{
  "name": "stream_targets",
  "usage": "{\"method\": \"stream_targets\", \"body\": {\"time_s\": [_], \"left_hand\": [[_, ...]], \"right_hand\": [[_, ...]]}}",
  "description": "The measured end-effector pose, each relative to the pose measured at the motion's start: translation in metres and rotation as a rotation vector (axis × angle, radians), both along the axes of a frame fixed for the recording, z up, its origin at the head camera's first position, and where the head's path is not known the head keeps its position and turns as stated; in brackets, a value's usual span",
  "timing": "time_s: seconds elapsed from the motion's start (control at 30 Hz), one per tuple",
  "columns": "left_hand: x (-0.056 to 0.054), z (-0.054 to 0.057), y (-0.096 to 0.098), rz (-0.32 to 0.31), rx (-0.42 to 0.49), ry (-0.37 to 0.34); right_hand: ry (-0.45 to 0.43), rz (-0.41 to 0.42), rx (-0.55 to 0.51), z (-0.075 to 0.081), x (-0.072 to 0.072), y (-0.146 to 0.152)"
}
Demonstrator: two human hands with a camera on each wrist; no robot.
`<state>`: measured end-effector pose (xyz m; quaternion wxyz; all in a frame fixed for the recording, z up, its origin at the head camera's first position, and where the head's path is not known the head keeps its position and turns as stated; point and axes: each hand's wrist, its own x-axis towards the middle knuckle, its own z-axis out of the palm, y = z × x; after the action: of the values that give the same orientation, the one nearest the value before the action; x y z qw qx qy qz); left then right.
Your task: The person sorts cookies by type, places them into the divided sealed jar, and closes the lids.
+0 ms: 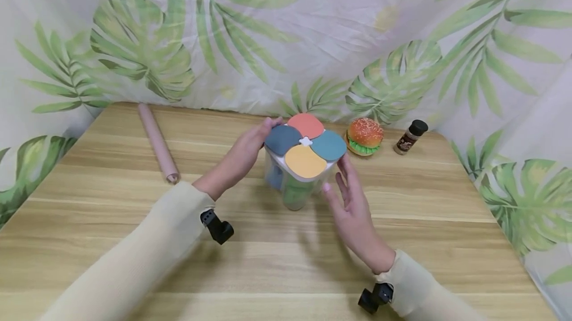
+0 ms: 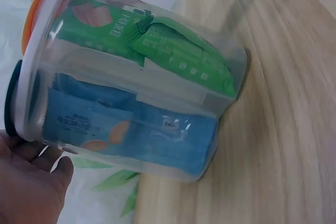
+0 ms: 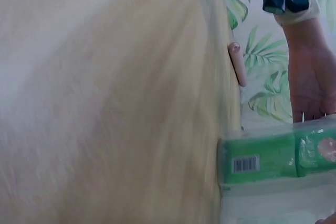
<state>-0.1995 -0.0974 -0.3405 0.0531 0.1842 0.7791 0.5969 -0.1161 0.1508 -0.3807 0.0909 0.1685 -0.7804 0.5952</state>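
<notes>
A clear divided snack container (image 2: 131,66) stands upright on the table in front of me. Its lid (image 1: 306,162) is white-rimmed with four petal-shaped flaps in blue, red, teal and yellow. Green packets (image 2: 184,51) and blue packets (image 2: 89,119) show through the walls. My left hand (image 1: 239,159) grips the lid's left edge, its fingers bent beside the wall in the left wrist view. On the other side, my right hand (image 1: 355,216) touches under the lid's right edge with extended fingertips, the thumb standing apart from the wall.
To the right behind the container sit a toy hamburger (image 1: 365,136) and a small black-capped seasoning bottle (image 1: 410,137). A pinkish roll (image 1: 157,142) lies at the left of the wooden table (image 1: 277,276). Leaf-patterned cloth (image 1: 313,38) hangs along the table's back edge.
</notes>
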Motion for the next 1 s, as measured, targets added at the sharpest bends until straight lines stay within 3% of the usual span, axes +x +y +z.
{"method": "stream_targets", "body": {"time_s": [0.1,0.2,0.43,0.63,0.8,1.0], "left_hand": [[-0.003,-0.001,0.002,-0.018,0.096,-0.093],[-0.003,-0.002,0.001,-0.023,0.150,-0.127],[0.001,-0.003,-0.002,-0.007,0.112,-0.073],[0.007,-0.006,-0.002,0.025,0.049,-0.003],[0.014,-0.009,0.002,0.060,0.004,0.034],[0.021,-0.010,0.007,0.120,-0.028,0.047]], "right_hand": [[-0.029,0.014,-0.005,-0.003,0.002,-0.004],[-0.022,0.026,-0.009,-0.003,0.003,-0.005],[0.007,0.074,-0.013,0.001,-0.009,0.002],[-0.075,0.097,0.031,0.007,-0.030,0.014],[-0.151,0.209,-0.074,0.012,-0.054,0.022],[-0.243,0.232,-0.121,0.016,-0.073,0.029]]}}
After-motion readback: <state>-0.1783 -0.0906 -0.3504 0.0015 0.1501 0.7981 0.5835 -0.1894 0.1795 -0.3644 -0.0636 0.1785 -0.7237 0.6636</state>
